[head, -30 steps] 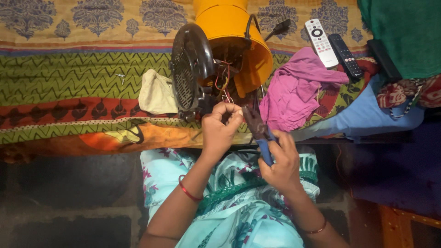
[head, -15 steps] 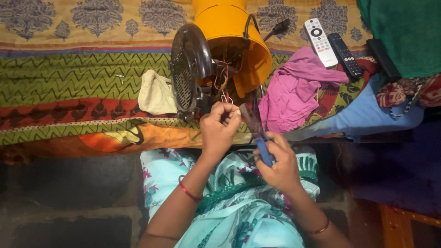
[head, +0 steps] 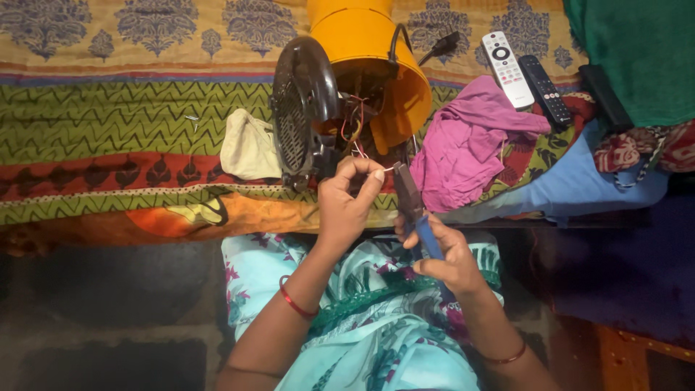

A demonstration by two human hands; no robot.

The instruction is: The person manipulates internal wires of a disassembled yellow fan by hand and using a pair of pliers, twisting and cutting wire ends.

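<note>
An orange appliance housing (head: 369, 58) lies on its side on the patterned bedspread (head: 130, 123), with a black round grille (head: 297, 116) at its left and coloured wires (head: 352, 130) spilling from its open end. My left hand (head: 346, 199) pinches a thin wire end just below those wires. My right hand (head: 441, 253) grips blue-handled pliers (head: 414, 210), their dark jaws pointing up beside the left fingertips.
A cream cloth (head: 248, 145) sits left of the grille. A pink cloth (head: 470, 145) lies to the right, with a white remote (head: 505, 69) and a black remote (head: 544, 90) beyond it. A black plug (head: 441, 43) and green fabric (head: 637, 51) lie at the top right.
My left hand has shifted slightly, now holding the wire end out toward the pliers' jaws. The pliers have tilted a little closer to it.
</note>
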